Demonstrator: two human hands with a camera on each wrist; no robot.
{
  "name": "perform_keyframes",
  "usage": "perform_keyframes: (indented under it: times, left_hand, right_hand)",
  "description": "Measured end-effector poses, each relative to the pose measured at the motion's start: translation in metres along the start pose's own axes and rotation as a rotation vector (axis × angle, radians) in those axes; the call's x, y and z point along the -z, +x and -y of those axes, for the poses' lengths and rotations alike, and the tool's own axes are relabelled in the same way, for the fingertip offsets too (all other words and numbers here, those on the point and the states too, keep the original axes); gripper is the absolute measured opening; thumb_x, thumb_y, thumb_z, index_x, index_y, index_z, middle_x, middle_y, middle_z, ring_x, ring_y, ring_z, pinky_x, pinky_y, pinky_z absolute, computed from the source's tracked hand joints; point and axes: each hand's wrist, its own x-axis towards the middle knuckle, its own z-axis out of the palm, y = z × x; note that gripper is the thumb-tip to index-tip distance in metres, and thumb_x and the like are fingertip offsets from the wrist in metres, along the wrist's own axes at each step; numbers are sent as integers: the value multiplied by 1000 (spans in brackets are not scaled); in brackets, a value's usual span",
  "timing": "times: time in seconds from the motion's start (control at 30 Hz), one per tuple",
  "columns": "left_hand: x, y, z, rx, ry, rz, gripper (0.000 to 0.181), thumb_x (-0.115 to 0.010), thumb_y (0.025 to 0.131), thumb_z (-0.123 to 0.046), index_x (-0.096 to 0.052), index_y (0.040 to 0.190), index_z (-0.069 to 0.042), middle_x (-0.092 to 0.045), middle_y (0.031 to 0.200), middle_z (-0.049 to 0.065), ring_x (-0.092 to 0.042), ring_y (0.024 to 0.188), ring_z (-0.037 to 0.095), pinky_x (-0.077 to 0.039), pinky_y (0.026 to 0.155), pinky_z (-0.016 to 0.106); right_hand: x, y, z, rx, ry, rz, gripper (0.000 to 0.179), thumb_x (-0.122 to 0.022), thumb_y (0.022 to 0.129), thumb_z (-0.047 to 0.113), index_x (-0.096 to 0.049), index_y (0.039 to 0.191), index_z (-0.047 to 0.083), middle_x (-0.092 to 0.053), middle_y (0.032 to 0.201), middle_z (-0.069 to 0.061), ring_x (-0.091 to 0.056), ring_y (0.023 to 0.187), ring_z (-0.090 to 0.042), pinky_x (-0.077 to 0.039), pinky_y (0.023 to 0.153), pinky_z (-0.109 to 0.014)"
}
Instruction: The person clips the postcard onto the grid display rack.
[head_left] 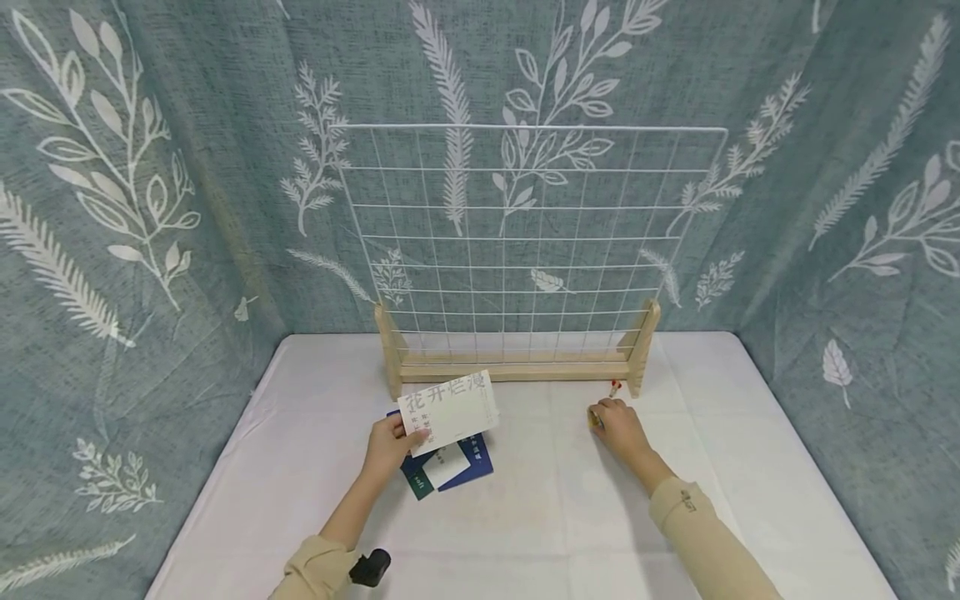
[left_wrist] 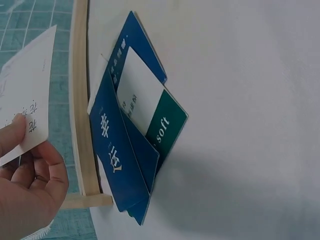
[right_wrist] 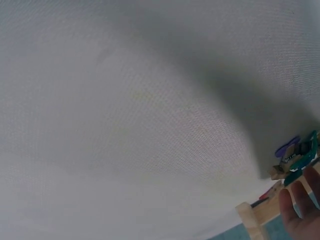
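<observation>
My left hand [head_left: 387, 450] holds a white card [head_left: 450, 408] printed with grey Chinese characters, pinched between thumb and fingers at its left end. The card is raised above a loose stack of dark blue cards [left_wrist: 112, 142], with a white-and-green card [left_wrist: 167, 117] marked "soft" among them. My right hand [head_left: 621, 429] is low over the table at a cluster of small wooden clips [right_wrist: 295, 155] with purple and teal decorations. Its fingertips are right at the cluster; thumb and index finger are out of the right wrist view, so I cannot tell whether they pinch a clip.
Behind the hands stands a white wire grid [head_left: 525, 242] on a wooden base [head_left: 517, 371]. A small red-topped piece [head_left: 615, 387] lies by the base's right foot. White cloth covers the table [head_left: 525, 517], and patterned grey-green curtains [head_left: 135, 250] enclose it.
</observation>
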Motion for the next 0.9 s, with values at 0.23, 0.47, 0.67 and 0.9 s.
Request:
perform_keyframes:
  times: [0.23,0.47,0.67,0.9]
  left_hand:
    - [-7,0,-7,-18,-9,2,28,-62,87,1,-58,113,11,-67,104,26,-68,79,19,-50,58,15]
    - [-11,1,-12,-25,-39,6,29,-61,89,-1,-57,115,10,-67,106,25,-69,86,25,-51,61,17]
    - [-13,2,-16,-24,-54,-10,32,-57,92,-4,-55,121,9,-65,112,24,-67,98,31,-57,75,25]
    - [-16,1,-18,-39,-112,-16,30,-51,97,-10,-54,120,9,-65,104,26,-65,72,14,-54,54,18]
  right_hand:
    - [-5,3,1,9,-5,-23,14,-77,71,3,-67,81,3,-66,82,-10,-61,79,-31,-49,58,-40]
    - [-4,8,3,12,15,-33,9,-76,73,4,-68,77,4,-66,83,-11,-61,80,-31,-50,60,-42]
    - [1,12,7,66,60,-48,8,-75,74,6,-69,77,1,-68,85,-13,-60,83,-31,-51,65,-44]
    - [0,17,13,61,86,-48,4,-71,75,-1,-67,76,-1,-65,74,-11,-57,69,-27,-50,62,-38]
